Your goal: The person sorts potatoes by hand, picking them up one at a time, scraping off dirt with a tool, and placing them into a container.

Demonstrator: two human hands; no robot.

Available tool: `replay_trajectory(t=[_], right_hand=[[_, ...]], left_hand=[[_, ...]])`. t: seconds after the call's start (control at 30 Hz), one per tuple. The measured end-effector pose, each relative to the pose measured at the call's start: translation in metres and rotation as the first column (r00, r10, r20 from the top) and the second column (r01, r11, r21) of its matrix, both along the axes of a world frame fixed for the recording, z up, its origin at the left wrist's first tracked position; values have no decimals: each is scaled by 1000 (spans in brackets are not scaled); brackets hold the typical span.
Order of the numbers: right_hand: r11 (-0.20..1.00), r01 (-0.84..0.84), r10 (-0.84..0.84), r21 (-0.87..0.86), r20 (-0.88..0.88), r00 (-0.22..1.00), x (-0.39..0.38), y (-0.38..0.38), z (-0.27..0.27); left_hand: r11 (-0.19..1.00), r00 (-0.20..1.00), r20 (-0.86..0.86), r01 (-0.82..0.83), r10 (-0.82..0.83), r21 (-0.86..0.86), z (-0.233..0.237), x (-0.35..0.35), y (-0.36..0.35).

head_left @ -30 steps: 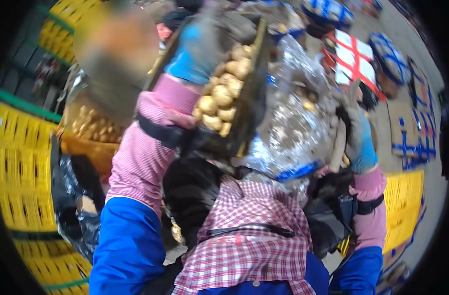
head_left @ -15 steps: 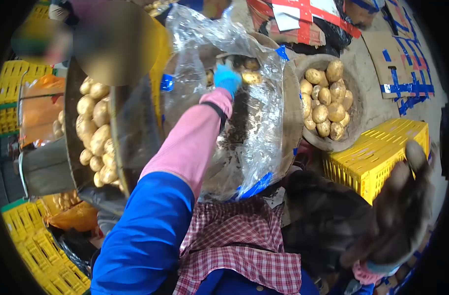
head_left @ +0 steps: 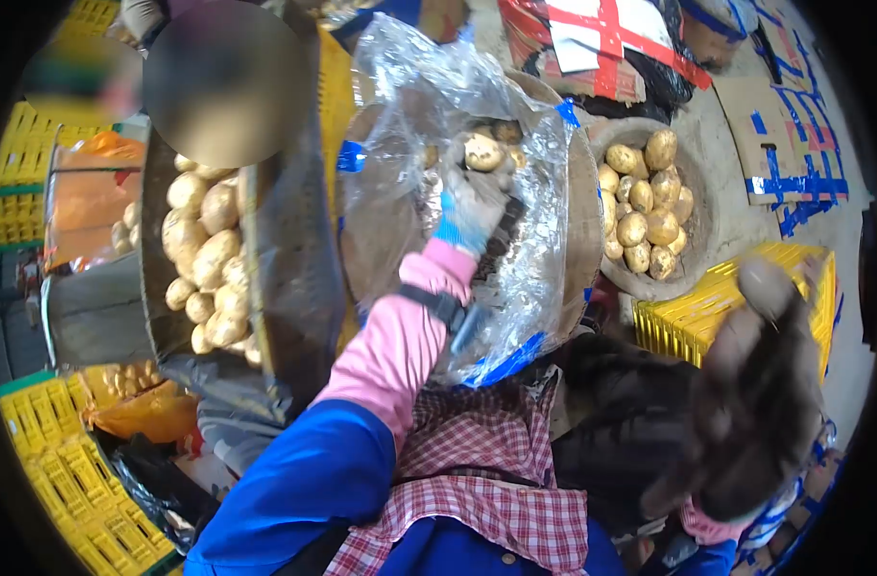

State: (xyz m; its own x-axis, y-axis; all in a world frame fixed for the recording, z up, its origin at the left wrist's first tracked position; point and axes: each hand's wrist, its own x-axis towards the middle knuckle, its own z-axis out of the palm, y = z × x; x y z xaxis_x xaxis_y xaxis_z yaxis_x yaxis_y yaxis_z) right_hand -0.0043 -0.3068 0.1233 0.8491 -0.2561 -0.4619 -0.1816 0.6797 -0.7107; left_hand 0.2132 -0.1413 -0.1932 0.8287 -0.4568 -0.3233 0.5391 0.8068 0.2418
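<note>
My left hand [head_left: 476, 200], in a dirty glove with a blue cuff, is closed on a potato [head_left: 483, 152]. It is over a round container lined with clear plastic [head_left: 385, 226]. A few more potatoes [head_left: 506, 132] lie in the liner just beyond the hand. My right hand [head_left: 760, 394], in a dark, soiled glove, is raised at the lower right, in front of a yellow crate [head_left: 669, 322]. Motion blurs it, but its fingers look spread and nothing shows in them.
Right of the lined container stands a round basin [head_left: 699, 245] holding several potatoes. A trough [head_left: 160, 312] of potatoes is on the left, near another person. Yellow crates [head_left: 73, 480] stand at the far left, and taped cardboard [head_left: 769, 144] lies at the upper right.
My left hand has drawn back slightly and turned, and a potato now shows in its grip. My right hand has shifted a little left and down, still raised.
</note>
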Motion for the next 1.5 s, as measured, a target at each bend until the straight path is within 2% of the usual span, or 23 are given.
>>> replay_trajectory(t=[0.07, 0.1, 0.13, 0.3, 0.33, 0.4, 0.6, 0.73, 0.87, 0.9, 0.97, 1.0, 1.07, 1.1, 1.13, 1.2, 1.27, 1.3, 1.33, 1.37, 1.4, 1.43, 1.5], right_hand=[[983, 97, -88, -153, 62, 994, 7, 23, -4], [679, 374, -265, -632, 263, 928, 20, 54, -28], [938, -198, 232, -284, 93, 968, 8, 21, -5], [945, -293, 321, -147, 241, 916, 22, 58, -40], [806, -231, 410, -546, 234, 881, 26, 59, -46], [913, -258, 362, -317, 335, 870, 32, 64, -70], [887, -327, 411, -327, 232, 882, 42, 70, -84], [860, -355, 454, -366, 233, 860, 51, 67, -95], [856, -280, 435, -434, 313, 844, 49, 80, -72], [866, -298, 435, -401, 313, 844, 40, 80, -61], [888, -284, 406, -362, 326, 854, 34, 74, -47], [896, -260, 383, -360, 331, 862, 35, 68, -46], [914, -231, 345, -334, 340, 875, 33, 55, -40], [926, -210, 314, -313, 332, 890, 27, 51, -39], [939, -187, 279, -290, 320, 906, 22, 48, -35], [931, -125, 227, -342, 278, 933, 11, 43, -20], [908, -62, 125, -414, 125, 984, 4, 32, -12], [886, -60, 157, -459, 177, 971, 1, 21, -19], [863, -57, 193, -503, 224, 955, -4, 12, -25], [877, -39, 81, -479, 66, 995, -7, 13, -10], [936, -246, 321, -251, 325, 889, -16, -18, -27], [941, -240, 306, -239, 296, 905, -21, -38, -44], [752, -527, 279, 396, 532, 799, -31, -64, -84]], left_hand=[[999, 995, 96, -18, 23, -50, 53, -31, 10], [998, 992, 120, -29, 36, -55, 78, -44, 18], [997, 989, 145, 7, 5, -80, 102, -56, 27], [988, 980, 157, -134, 121, 72, 209, -115, 82], [974, 925, 370, -159, 88, 164, 214, -124, 103], [972, 918, 349, -224, 187, 68, 250, -145, 148], [848, 576, 735, -530, 358, 2, 389, -150, 353], [340, 83, 763, -922, 641, -184, 470, -56, 538], [569, 501, 560, -820, 660, 64, 489, -42, 453], [629, 578, 522, -771, 627, 98, 459, -30, 405], [344, 222, 969, -906, -111, 247, 393, -43, 283], [199, 20, 840, -968, -542, 151, 364, -55, 230], [269, 205, 747, -846, -633, 460, 290, -68, 143], [588, 520, 644, -297, -561, 752, 238, -57, 113], [648, 571, 619, -187, -540, 738, 179, -59, 85], [307, 91, 394, -478, -915, 823, 57, -50, 75], [35, -58, -6, -667, -998, 744, 6, -45, 74], [15, 307, 27, -41, -951, 999, -124, -11, 92], [280, 738, -139, 414, -660, 866, -243, 22, 108], [-136, 678, -91, -14, -729, 991, -227, 25, 103], [-440, 586, -96, -481, -805, 758, -182, 30, 95], [-544, 725, -10, -507, -689, 669, -142, 32, 77], [-674, 838, 54, -473, -542, 568, -122, 55, 66]])
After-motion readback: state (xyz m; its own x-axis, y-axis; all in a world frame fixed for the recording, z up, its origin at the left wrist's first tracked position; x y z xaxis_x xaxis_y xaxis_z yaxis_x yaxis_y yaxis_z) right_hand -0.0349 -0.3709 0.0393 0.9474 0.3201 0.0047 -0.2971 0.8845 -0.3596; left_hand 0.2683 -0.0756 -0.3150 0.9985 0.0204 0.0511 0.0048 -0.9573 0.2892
